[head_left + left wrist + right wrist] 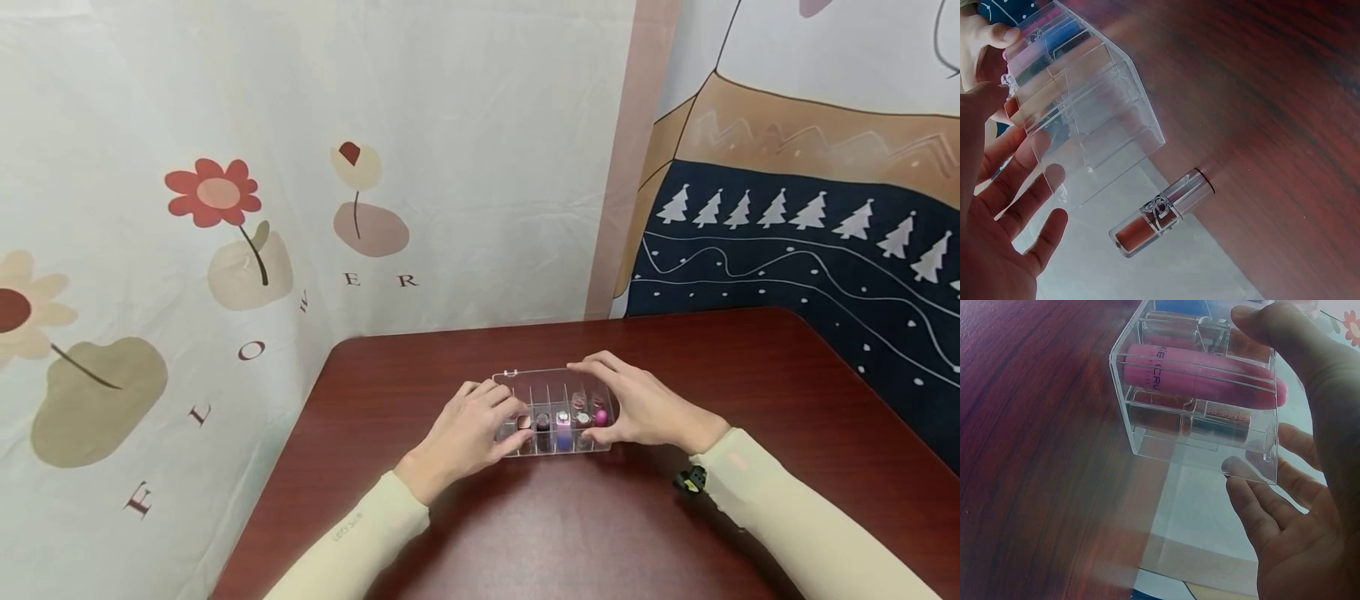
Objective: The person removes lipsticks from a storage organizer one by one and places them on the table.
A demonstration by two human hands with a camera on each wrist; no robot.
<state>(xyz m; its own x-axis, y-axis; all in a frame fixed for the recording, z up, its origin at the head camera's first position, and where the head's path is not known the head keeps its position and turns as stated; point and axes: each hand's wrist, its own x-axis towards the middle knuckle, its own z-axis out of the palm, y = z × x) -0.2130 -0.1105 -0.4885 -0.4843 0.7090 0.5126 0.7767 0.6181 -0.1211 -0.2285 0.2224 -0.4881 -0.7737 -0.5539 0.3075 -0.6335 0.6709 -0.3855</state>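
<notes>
Clear divided box [542, 385], pink and dark tubes [1200, 374] inside, hands [468, 425] [645, 406] clamped around ends

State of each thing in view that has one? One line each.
Clear organizer: upright, open-topped, partly filled
Pink tube: upright in the organizer
Blue-and-lilac tube: upright in the organizer
Dark tube: upright in the organizer
Loose lip tube: outside the organizer, standing on the table
Right hand: gripping the organizer's right end
Left hand: at its left end, grip unclear
</notes>
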